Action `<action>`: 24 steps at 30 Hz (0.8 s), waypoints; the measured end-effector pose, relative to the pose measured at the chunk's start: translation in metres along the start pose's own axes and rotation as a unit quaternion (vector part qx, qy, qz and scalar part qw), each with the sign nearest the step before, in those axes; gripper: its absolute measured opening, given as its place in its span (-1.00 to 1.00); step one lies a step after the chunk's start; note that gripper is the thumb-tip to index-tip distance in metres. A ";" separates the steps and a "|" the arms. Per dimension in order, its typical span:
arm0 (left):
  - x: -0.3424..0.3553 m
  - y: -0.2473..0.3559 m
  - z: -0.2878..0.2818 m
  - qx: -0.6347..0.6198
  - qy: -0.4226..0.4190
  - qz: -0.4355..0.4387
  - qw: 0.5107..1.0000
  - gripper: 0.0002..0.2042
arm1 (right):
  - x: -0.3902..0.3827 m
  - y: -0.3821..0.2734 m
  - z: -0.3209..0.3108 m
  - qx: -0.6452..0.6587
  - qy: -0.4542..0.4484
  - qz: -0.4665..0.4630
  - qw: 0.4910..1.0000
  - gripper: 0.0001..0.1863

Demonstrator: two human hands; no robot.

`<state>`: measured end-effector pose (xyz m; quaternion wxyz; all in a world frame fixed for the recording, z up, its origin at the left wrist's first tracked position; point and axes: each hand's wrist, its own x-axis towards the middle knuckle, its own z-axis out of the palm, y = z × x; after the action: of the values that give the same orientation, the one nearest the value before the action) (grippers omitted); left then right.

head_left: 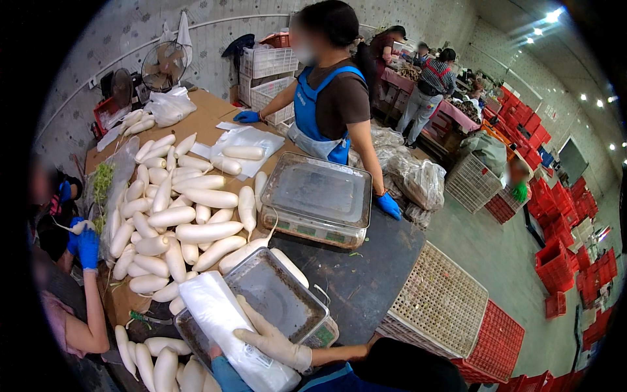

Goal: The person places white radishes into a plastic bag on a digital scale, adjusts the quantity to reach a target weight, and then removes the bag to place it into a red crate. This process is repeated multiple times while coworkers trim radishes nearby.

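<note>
My right hand (277, 336), in a white glove, grips a long stack of white plastic bags (215, 307), lying across a worn metal scale tray (274, 287). My left hand (222, 362), low beside the bags, is mostly hidden by them, so its grip is unclear. Many white radishes (209, 232) are piled to the left and in front, with more (166, 369) at the lower left. A second scale (317, 196) stands at the table's far right. A green-handled tool (147, 319) lies left of the tray.
A co-worker in a blue apron (323, 111) stands across the table (366, 281); another's blue gloves (85, 242) hold something small at left. Stacked crates (437, 294), bagged bundles (408, 176) and red crates (552, 258) stand to the right. More people work at a back table (457, 108).
</note>
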<state>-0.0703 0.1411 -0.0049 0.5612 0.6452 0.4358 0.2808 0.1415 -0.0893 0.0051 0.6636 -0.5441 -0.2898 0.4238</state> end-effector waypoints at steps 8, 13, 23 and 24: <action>-0.006 0.011 0.009 0.005 -0.018 0.008 1.000 -0.61 | -0.010 0.006 -0.003 -0.045 0.022 -0.035 0.998 -0.21; -0.048 0.013 0.054 -0.049 -0.123 -0.044 0.990 -0.60 | -0.014 -0.002 0.002 0.006 0.037 -0.009 0.999 -0.24; -0.101 0.027 0.143 -0.156 -0.147 -0.088 0.973 -0.65 | -0.018 -0.010 -0.008 0.392 0.057 0.190 0.898 -0.38; -0.107 0.032 0.139 -0.162 -0.148 -0.091 0.971 -0.64 | -0.019 -0.011 -0.006 0.402 0.046 0.191 0.894 -0.37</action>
<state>0.0065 -0.0193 0.0100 0.7397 0.5376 0.3538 0.1964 0.1401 -0.1093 0.0160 0.7444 -0.2945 0.0459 0.5975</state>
